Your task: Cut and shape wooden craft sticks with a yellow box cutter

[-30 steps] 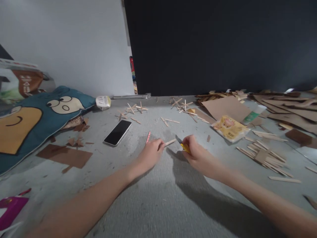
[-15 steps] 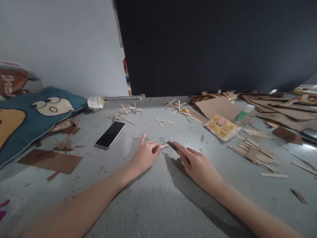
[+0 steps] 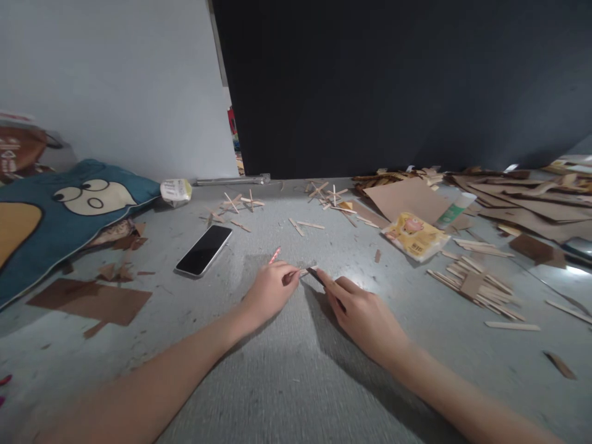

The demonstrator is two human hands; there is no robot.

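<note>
My left hand (image 3: 271, 290) is closed, pinching a thin wooden craft stick (image 3: 304, 272) whose end points right. A red-and-white patterned stick (image 3: 275, 254) shows just beyond its knuckles; whether that hand holds it is hidden. My right hand (image 3: 365, 311) grips a dark, flat cutter knife (image 3: 316, 275), its index finger stretched along the top. The cutter's tip meets the craft stick just off my left fingertips, low over the grey table (image 3: 259, 382).
To the left lie a phone (image 3: 203, 251), brown cardboard (image 3: 92, 300) and a blue cushion (image 3: 78, 209). Crossed sticks (image 3: 250, 200) sit at the back. On the right are a yellow packet (image 3: 415, 236), a glue stick (image 3: 456, 210) and a bundle of craft sticks (image 3: 474, 287).
The cutter knife has moved slightly down and left along the craft stick, its tip closer to my left fingers. The red-and-white stick leans further right.
</note>
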